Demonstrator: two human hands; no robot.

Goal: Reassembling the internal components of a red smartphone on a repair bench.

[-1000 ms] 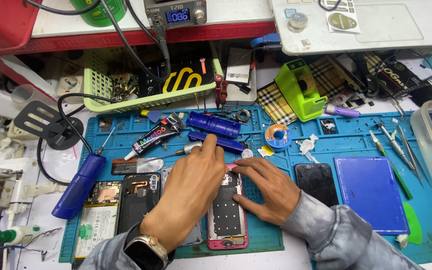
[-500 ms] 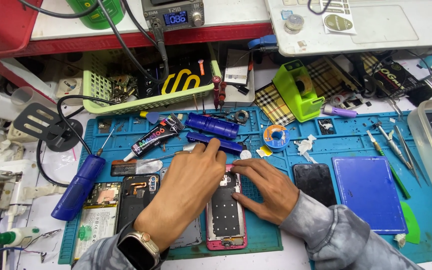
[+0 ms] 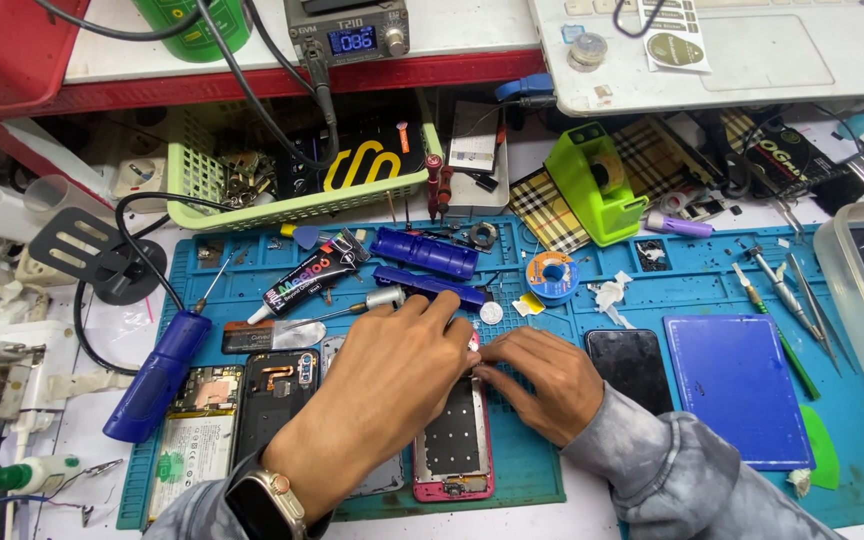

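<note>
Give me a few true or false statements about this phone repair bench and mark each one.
1. Both hands meet at the top end of the pink opened phone. True: the left hand and right hand touch it there.
2. The left wrist is bare. False: it wears a watch.
3. A green tape dispenser stands behind the blue mat. True.
4. The blue screwdriver handle lies at the mat's right edge. False: it lies at the left edge.
5. A black phone lies just right of the right hand. True.
</note>
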